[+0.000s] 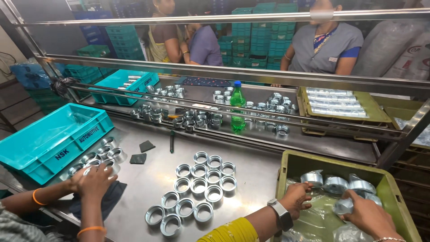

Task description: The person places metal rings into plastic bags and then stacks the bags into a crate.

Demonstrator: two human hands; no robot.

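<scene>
Wrapped rolls point(336, 183): short cylinders sealed in clear, silvery plastic, shown lying in a row inside the olive crate point(291, 163) at lower right, on a loose plastic sheet. Three full rolls are seen along the crate's far side; a fourth, smaller wrapped piece point(344, 206) is seen nearer the front.

Left hand point(295, 197): a grey watch is worn at the wrist, above a yellow sleeve. The hand is placed inside the crate, fingers curled loosely, just below and touching the leftmost roll. Whether that roll is actually gripped cannot be told.

Right hand point(369, 217): placed in the crate, fingers closed around the smaller wrapped piece, which is held at the fingertips just below the rightmost roll.

Metal rings point(197, 188): bright, short and open, set flat in loose rows on the steel table point(251, 170), left of the crate and apart from both hands.

Teal crate point(49, 139): stood at the table's left edge, with more rings beside it, where a co-worker's hands point(92, 179) with orange bangles are seen.

Green bottle point(237, 107): upright on the rear shelf among further rings.
</scene>
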